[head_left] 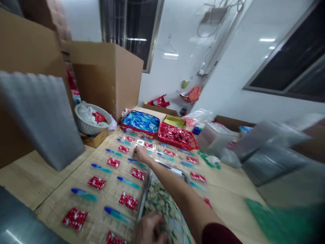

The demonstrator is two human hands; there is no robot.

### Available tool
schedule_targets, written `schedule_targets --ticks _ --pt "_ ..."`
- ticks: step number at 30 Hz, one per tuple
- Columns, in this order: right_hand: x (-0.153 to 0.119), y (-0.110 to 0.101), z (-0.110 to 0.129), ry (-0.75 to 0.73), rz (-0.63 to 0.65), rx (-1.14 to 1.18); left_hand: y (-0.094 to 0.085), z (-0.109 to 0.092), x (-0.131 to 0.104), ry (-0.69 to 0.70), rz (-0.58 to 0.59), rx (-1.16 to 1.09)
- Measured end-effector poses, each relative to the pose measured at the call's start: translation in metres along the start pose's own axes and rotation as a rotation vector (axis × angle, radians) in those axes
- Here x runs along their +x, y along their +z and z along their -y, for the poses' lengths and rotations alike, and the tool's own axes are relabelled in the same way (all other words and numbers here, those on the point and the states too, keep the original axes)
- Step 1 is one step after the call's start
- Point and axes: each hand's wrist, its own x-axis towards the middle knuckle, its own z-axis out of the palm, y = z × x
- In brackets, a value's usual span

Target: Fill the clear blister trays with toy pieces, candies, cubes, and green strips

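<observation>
My right hand (140, 153) reaches far across the table, fingers curled down over one of the clear plastic trays. Whatever it may pinch is hidden. Several such trays lie in rows, each showing a blue-and-teal pen-like tool (128, 183) and a red white-spotted packet (128, 200). At the bottom, my left hand (151, 228) is blurred and curled at a metal tray (146, 193). Inside that tray are many small green-and-tan blocks (162, 200); I cannot make out what the left fingers hold. My right forearm crosses above the metal tray.
Behind the rows stand a tin of blue tools (141, 122) and a red basket of packets (176, 135). A white colander (92, 123) and cardboard boxes (127, 78) are at left. Stacked clear plastic (42, 115) rises near left; more plastic bundles (274, 159) lie right.
</observation>
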Motion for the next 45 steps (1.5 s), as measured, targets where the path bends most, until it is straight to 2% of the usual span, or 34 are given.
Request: schedule_targets --ticks 4,6,8,11,14,16,19,23,27,30,32,34,36,39,45 --pt "-0.024 -0.012 -0.006 0.016 -0.034 0.148 -0.011 -0.008 -0.001 -0.027 -0.150 0.029" --pt "-0.054 -0.022 -0.014 0.006 -0.038 0.228 -0.018 -0.010 -0.001 -0.021 -0.208 0.009" --pt "-0.097 -0.033 -0.026 -0.014 -0.041 0.303 -0.022 -0.011 -0.002 -0.012 -0.236 0.016" --pt "-0.177 -0.044 -0.050 -0.028 -0.059 0.473 -0.021 -0.011 -0.005 0.014 -0.217 0.116" --pt "-0.250 -0.045 -0.069 0.040 -0.022 0.550 -0.015 -0.012 -0.008 0.067 -0.175 0.278" --pt "-0.287 -0.041 -0.071 0.062 0.018 0.513 -0.008 -0.015 -0.010 0.075 -0.133 0.375" --pt "-0.318 -0.031 -0.064 -0.007 0.048 0.373 0.003 -0.020 -0.009 0.076 -0.064 0.511" --pt "-0.327 -0.018 -0.054 -0.134 0.035 0.165 0.018 -0.022 -0.007 0.072 0.024 0.731" --pt "-0.324 -0.014 -0.058 -0.106 -0.013 0.194 0.025 -0.018 -0.008 0.042 0.024 0.836" --pt "-0.324 -0.021 -0.063 -0.037 0.018 0.348 0.026 -0.016 -0.010 0.036 -0.003 0.836" --pt "-0.325 -0.025 -0.063 0.020 0.101 0.489 0.026 -0.013 -0.010 0.031 -0.018 0.826" --pt "-0.325 -0.027 -0.062 0.015 0.180 0.582 0.026 -0.011 -0.010 0.038 -0.029 0.802" --pt "-0.325 -0.024 -0.059 -0.067 0.190 0.566 0.026 -0.008 -0.010 0.054 -0.046 0.779" --pt "-0.324 -0.015 -0.054 -0.155 0.112 0.424 0.026 -0.005 -0.010 0.085 -0.063 0.747" --pt "-0.327 -0.010 -0.048 -0.121 0.088 0.328 0.025 -0.003 -0.010 0.104 -0.084 0.660"
